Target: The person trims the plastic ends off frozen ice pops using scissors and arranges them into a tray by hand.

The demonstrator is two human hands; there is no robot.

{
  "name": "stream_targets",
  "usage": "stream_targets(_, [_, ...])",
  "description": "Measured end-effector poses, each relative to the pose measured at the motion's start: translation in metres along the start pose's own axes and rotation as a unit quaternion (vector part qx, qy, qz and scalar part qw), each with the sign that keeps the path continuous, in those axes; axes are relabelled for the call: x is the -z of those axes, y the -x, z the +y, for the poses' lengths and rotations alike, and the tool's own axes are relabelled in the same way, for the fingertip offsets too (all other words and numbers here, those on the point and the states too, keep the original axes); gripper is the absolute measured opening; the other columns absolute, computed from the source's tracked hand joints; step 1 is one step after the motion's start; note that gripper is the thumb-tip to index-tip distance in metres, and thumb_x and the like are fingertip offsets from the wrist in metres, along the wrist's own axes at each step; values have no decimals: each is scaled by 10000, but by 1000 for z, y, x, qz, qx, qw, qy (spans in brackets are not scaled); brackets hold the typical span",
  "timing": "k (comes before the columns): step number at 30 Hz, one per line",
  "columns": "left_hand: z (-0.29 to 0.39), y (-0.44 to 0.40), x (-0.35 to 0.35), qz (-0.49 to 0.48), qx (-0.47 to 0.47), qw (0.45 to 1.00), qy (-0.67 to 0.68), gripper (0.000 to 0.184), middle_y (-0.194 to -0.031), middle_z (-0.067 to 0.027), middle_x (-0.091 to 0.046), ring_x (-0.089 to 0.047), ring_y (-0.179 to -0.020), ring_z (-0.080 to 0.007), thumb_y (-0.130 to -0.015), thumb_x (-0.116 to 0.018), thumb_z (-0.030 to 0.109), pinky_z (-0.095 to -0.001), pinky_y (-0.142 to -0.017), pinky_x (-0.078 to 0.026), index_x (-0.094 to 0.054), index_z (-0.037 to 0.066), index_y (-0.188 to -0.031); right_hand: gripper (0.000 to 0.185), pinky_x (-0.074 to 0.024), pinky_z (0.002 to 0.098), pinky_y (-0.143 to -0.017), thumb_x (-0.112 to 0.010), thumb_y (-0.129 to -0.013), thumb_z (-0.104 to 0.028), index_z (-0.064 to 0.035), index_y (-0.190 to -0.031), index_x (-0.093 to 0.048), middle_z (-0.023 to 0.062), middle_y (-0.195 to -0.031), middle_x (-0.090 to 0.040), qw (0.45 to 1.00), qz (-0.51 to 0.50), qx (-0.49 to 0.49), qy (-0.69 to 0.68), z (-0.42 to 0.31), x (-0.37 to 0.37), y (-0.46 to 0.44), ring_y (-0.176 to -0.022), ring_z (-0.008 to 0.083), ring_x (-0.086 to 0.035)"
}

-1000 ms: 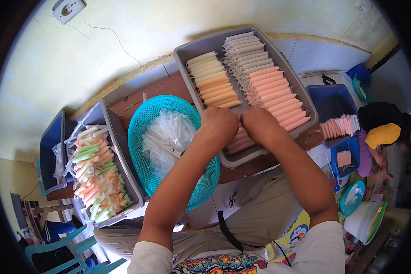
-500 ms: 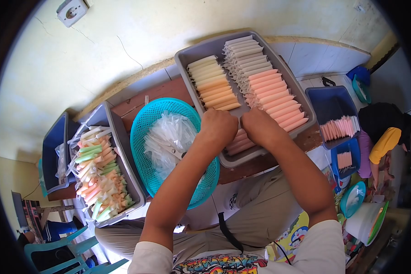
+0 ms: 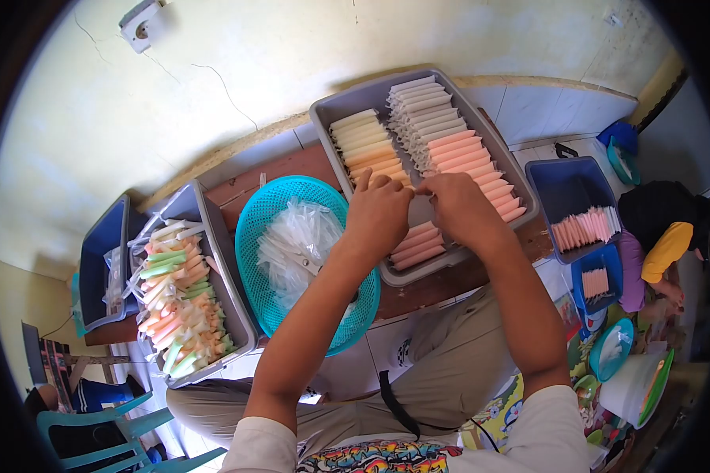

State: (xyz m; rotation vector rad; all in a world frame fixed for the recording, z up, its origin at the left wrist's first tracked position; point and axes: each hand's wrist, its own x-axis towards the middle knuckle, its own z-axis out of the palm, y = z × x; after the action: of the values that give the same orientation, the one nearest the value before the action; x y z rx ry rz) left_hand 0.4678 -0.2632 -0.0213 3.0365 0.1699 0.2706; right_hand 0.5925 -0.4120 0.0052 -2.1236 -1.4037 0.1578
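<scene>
Both hands are over a grey tray (image 3: pixel 321 130) of filled plastic tubes. My left hand (image 3: pixel 377 211) is at the near end of the orange tubes (image 3: pixel 375 158), fingers bent and thumb side toward the other hand. Beside it, my right hand (image 3: pixel 456 206) is closed, its fingertips almost meeting the left ones. Whatever lies between the fingertips is too small and hidden to name. Pale yellow tubes (image 3: pixel 356 128) lie beyond the orange ones. Whitish tubes (image 3: pixel 426 110) and pink tubes (image 3: pixel 464 154) form the right-hand row. More pink tubes (image 3: pixel 416 246) lie at the near end, partly under my hands.
Left of the tray, a turquoise basket (image 3: pixel 247 244) holds clear plastic pieces (image 3: pixel 292 232) and scissors (image 3: pixel 309 265). Farther left, another grey tray (image 3: pixel 235 296) contains mixed coloured tubes (image 3: pixel 173 292). At right are a dark blue tub (image 3: pixel 560 177) and a person with a yellow sleeve (image 3: pixel 668 248).
My left fingers have lifted and loosened from a fist. My right hand has moved slightly right, and more of the near pink tubes shows. The whole view has shifted a little.
</scene>
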Motion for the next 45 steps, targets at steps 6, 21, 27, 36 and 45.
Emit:
stream_targets(6, [-10,25,30,179,17,971,156,253,-1147,-104,-755,-660,-1199,-318,-924,-658,-14,-529,-1219,-374,-768,77,-1134,241,-576,488,-903,-649,-936,11,39,-1156,-743,242,-1024,-759,990,110,21,-81,-20,3,-4,-991,421,-730])
stream_targets(21, [-37,153,76,248,117,941,198,261,-1160,-138,-756,-691,-1124,-359,-934,-725,15,-519,-1068,-474,-753,54,-1190,323,-594,440,-902,-739,-933,-40,-24,-1255,-721,189,-1185,-749,975,131,125,-130,-97,-23,10,-1048,374,-736])
stream_targets(27, [-48,198,85,309,141,922,187,249,-1093,-151,-753,-700,-1047,-371,-904,-735,-32,-469,-925,-536,-756,21,-1146,352,-602,395,-824,-765,-921,-49,-38,-1271,-725,181,-1197,-746,965,86,173,-175,-145,-48,18,-979,335,-740])
stream_targets(36, [-63,253,99,359,186,898,171,225,-1079,-155,-749,-712,-1024,-372,-894,-718,-65,-454,-895,-561,-759,10,-1102,350,-602,389,-834,-765,-930,-57,-48,-1277,-727,163,-1173,-762,950,44,229,-206,-206,-83,12,-931,319,-741])
stream_targets(45, [-105,314,126,397,246,879,100,212,-1083,-158,-753,-725,-1013,-358,-910,-723,-57,-439,-888,-573,-765,26,-1101,368,-604,388,-805,-778,-919,-40,-22,-1279,-707,176,-1125,-759,921,11,294,-256,-281,-133,-19,-916,311,-749])
